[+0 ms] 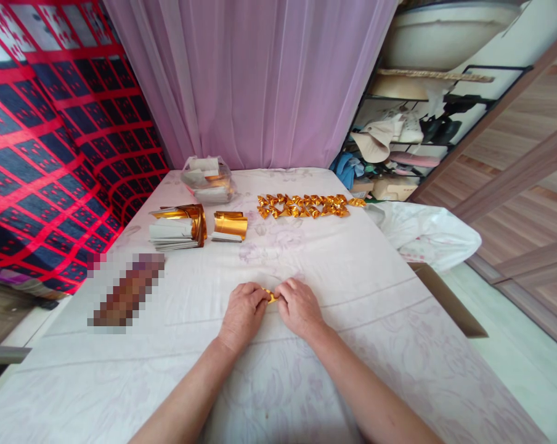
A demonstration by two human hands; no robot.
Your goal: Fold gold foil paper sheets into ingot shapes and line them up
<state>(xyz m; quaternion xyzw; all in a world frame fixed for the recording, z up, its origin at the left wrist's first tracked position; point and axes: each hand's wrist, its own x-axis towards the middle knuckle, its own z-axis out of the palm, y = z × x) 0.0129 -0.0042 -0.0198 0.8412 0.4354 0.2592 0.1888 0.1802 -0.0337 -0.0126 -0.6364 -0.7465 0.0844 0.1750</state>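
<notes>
Between my two hands is a small piece of gold foil paper [272,298], mostly hidden by fingers. My left hand [245,311] pinches its left end, and my right hand [300,307] pinches the right end, both low over the tablecloth. Beyond them, to the left, lie a large stack of gold-and-white foil sheets [177,229] and a smaller stack of foil sheets [230,226], both curled. Farther back on the right sit rows of folded gold foil pieces [301,206], shaped like small ingots.
A clear plastic bag [207,180] with more sheets stands at the table's far left. Beside the right edge are a white plastic bag [438,234] and a cardboard box [447,299]. A purple curtain [269,80] hangs behind; a shelf rack [412,98] stands back right. One pixelated item lies left.
</notes>
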